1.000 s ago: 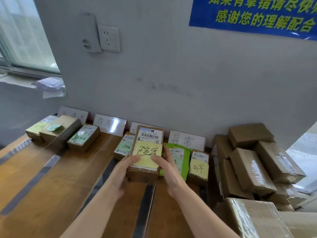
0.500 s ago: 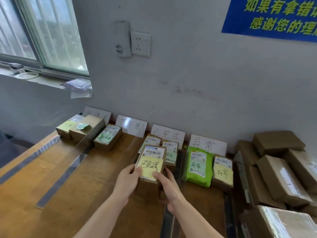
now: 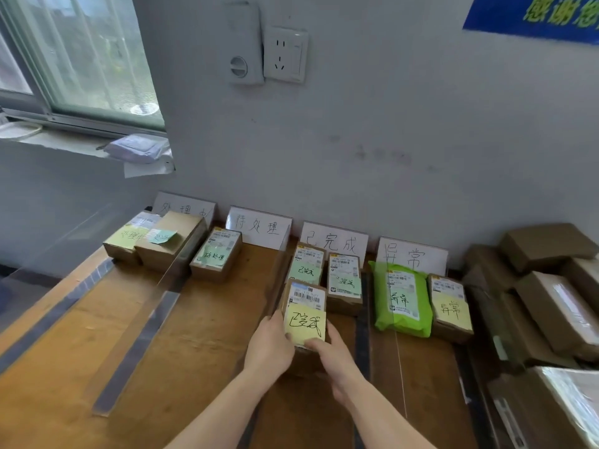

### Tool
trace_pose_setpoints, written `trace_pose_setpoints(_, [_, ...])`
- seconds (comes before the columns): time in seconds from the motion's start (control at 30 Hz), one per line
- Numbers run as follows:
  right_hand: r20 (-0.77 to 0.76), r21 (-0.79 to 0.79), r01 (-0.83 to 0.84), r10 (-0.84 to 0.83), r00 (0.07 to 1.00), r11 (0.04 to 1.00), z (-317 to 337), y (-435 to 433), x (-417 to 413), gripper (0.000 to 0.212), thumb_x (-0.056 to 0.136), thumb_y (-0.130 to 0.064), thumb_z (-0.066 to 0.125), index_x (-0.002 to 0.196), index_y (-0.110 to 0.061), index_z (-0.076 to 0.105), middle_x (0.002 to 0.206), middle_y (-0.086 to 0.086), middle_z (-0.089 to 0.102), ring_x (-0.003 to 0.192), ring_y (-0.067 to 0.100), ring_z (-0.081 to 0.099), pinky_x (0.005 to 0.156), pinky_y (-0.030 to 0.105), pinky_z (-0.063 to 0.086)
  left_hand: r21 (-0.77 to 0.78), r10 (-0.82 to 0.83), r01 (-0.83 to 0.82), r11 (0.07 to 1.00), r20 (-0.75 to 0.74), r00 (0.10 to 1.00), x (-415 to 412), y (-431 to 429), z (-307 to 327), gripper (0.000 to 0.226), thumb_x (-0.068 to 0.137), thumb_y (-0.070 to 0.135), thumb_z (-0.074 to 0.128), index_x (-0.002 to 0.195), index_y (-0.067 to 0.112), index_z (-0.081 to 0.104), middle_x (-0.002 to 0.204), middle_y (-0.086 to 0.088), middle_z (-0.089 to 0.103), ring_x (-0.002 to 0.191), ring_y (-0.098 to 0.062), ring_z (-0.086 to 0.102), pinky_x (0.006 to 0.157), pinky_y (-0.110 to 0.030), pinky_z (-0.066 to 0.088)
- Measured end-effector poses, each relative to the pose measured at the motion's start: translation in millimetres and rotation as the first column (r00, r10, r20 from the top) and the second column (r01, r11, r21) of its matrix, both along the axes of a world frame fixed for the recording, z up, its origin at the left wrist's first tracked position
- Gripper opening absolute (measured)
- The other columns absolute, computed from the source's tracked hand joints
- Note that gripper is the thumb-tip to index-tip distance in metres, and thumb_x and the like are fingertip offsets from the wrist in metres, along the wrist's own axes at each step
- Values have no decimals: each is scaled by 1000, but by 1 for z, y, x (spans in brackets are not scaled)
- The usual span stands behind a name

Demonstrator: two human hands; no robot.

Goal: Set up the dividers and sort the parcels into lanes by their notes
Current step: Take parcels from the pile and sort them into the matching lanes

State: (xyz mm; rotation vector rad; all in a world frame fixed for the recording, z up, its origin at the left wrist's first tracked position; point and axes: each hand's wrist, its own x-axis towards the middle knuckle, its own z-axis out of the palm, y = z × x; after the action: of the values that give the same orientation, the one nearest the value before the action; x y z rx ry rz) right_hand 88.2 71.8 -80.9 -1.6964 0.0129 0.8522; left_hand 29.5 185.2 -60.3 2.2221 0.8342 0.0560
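I hold a small cardboard parcel with a yellow note (image 3: pixel 304 319) between both hands. My left hand (image 3: pixel 270 346) grips its left side and my right hand (image 3: pixel 334 354) its near right corner. It rests low in the third lane, in front of two parcels with green notes (image 3: pixel 308 264) (image 3: pixel 344 281), below the third white sign (image 3: pixel 334 243). Clear dividers (image 3: pixel 278 280) stand between the lanes. The fourth lane holds a green bag (image 3: pixel 402 299) and a box with a yellow note (image 3: pixel 450 307).
Two boxes (image 3: pixel 155 241) fill the first lane and one box (image 3: pixel 215 254) sits in the second. A pile of unsorted cardboard parcels (image 3: pixel 547 299) is stacked at the right. The wall stands just behind the signs; a window ledge is at the left.
The parcel has come down from a raised, tilted position to the table in the third lane, both hands still on it. The view has shifted left.
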Motion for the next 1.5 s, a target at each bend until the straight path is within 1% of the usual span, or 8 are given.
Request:
trace_pose_setpoints(0.13, [80,-41,24,-21,997,999,-2,5,-4,67,92,-18,65,150,-31,34,142,-4,52,124,15,48,104,38,41,56,-59,60,997,-32,998,1,9,-3,42,98,17,53,139,17,42,131,-4,56,117,-17,56,86,-25,53])
trace_pose_setpoints(0.37, [243,-153,37,1,970,988,-1,16,-8,63,94,-24,65,149,-30,34,146,-3,50,130,18,47,101,32,42,162,-148,156,974,-63,987,5,16,-2,50,95,16,58,143,16,41,137,-3,49,123,-17,53,91,-27,54])
trace_pose_setpoints(0.5, [330,-257,-8,95,939,966,11,12,-8,59,96,-30,61,148,-28,34,147,-3,48,132,19,47,101,31,42,251,-206,220,943,-82,975,6,17,0,49,95,19,61,141,15,46,142,-2,46,124,-17,52,90,-25,52])
trace_pose_setpoints(0.67, [422,-487,-36,271,865,872,26,-9,3,68,96,-39,58,153,-21,27,156,3,37,141,21,37,110,34,35,384,-285,321,866,-149,947,10,15,10,43,95,26,61,135,19,48,135,-1,48,123,-16,46,89,-27,51])
trace_pose_setpoints(0.83, [455,-675,-24,443,773,737,50,-47,11,57,93,-46,56,144,-24,43,146,1,47,134,22,44,107,35,41,507,-364,439,742,-246,898,22,-1,29,40,94,31,59,132,20,54,134,-1,52,124,-19,47,92,-32,52])
trace_pose_setpoints(1.03, [490,-785,91,526,695,612,81,-115,15,52,93,-45,56,140,-22,49,139,5,52,130,27,45,105,39,42,573,-502,526,629,-217,837,42,-59,61,35,94,29,58,127,16,58,128,-4,56,123,-24,47,98,-39,47])
trace_pose_setpoints(1.3, [492,-820,183,506,708,542,116,-242,5,56,91,-44,59,142,-23,47,138,7,49,131,28,44,106,39,40,611,-630,597,520,-197,751,49,-180,94,34,94,37,57,120,16,57,119,-3,59,112,-21,52,89,-36,47])
trace_pose_setpoints(1.5, [473,-840,219,474,742,496,118,-351,-14,49,92,-41,59,137,-25,50,130,4,53,125,26,48,101,39,42,593,-696,648,479,-194,692,42,-276,95,36,96,38,53,124,17,55,124,-4,57,120,-24,50,96,-39,49])
